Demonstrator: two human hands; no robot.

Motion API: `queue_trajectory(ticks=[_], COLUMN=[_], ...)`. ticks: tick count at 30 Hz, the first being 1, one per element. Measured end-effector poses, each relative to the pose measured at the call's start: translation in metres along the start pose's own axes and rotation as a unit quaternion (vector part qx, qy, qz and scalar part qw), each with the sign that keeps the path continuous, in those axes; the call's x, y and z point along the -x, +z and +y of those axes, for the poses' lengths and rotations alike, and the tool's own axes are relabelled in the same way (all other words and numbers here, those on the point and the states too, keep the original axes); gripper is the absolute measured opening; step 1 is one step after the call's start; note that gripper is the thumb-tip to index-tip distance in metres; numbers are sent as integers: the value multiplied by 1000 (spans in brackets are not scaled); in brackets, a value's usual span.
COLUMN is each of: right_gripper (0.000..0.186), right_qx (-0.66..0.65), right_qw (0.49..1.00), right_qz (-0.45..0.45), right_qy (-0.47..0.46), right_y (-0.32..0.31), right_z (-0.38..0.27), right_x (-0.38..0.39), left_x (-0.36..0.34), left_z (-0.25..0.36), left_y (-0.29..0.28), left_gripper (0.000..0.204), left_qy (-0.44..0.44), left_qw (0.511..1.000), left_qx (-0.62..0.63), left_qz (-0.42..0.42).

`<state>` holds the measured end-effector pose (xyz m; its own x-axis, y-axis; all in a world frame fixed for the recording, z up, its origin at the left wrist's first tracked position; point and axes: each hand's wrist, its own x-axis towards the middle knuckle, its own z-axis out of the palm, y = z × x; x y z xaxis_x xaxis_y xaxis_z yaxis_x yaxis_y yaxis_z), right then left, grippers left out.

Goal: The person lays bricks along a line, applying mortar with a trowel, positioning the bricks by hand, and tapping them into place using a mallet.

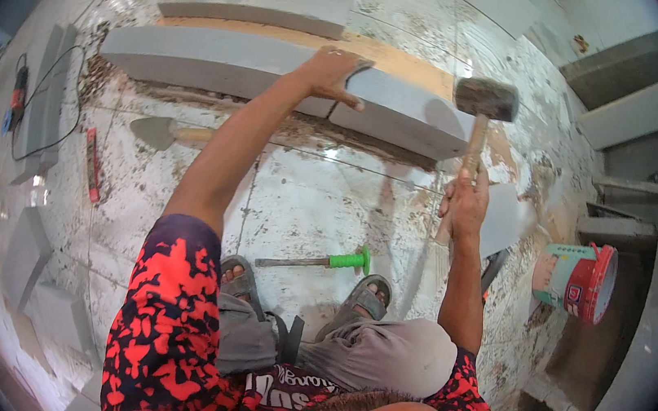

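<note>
Left arm: reaches forward across the floor, elbow nearly straight. Left hand point(333, 73) lies on the row of blocks near their joint, fingers and thumb spread, palm downward; it grasps no tool. Right arm: extended forward, slightly bent. Right hand point(467, 202) is clenched round the wooden handle of a mallet with a dark, blocky head point(486, 99), the handle pointing away from the body. Head appears at the right end of the row; its height above the block cannot be told.

Row: a long grey rectangular block point(201, 46) at left, a shorter grey rectangular block point(407, 104) at right, end to end with a narrow dark joint.

Surface: pale tiled floor point(297, 193), dirt-smeared, with brown debris along the row's near side. On it: a pointed metal trowel point(153, 132) at left; a steel chisel with a green grip point(351, 261) between the sandalled feet.

Room: a red-and-green plastic bucket point(575, 277) lies tipped at right; a corded power tool point(18, 97) at far left.
</note>
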<state>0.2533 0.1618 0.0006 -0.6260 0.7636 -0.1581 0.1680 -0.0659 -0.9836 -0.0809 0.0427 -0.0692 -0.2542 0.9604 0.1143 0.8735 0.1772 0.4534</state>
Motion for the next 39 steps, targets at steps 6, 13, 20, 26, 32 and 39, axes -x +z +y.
queue_trajectory(ticks=[6,13,20,26,32,39], right_gripper=[20,20,23,28,27,27], right_qx=[17,111,81,102,136,199], right_qw=[986,987,989,988,986,977], right_qz=[165,108,124,117,100,70], right_qy=[-11,42,23,17,12,-14], right_y=[-79,-102,-97,-101,-99,-74], right_z=[15,30,34,30,22,9], right_x=[-3,-20,-16,-23,-26,-15], left_x=[-1,-1,0,-1,-2,-4], left_z=[1,1,-6,-7,-11,-16], left_y=[-2,-3,5,5,6,6], left_gripper=[87,83,82,82,84,78], left_qy=[9,-31,20,18,23,15], left_qw=[998,995,997,997,998,997], left_qx=[-61,-91,-65,-70,-53,-80], left_qz=[-8,-40,21,9,16,13])
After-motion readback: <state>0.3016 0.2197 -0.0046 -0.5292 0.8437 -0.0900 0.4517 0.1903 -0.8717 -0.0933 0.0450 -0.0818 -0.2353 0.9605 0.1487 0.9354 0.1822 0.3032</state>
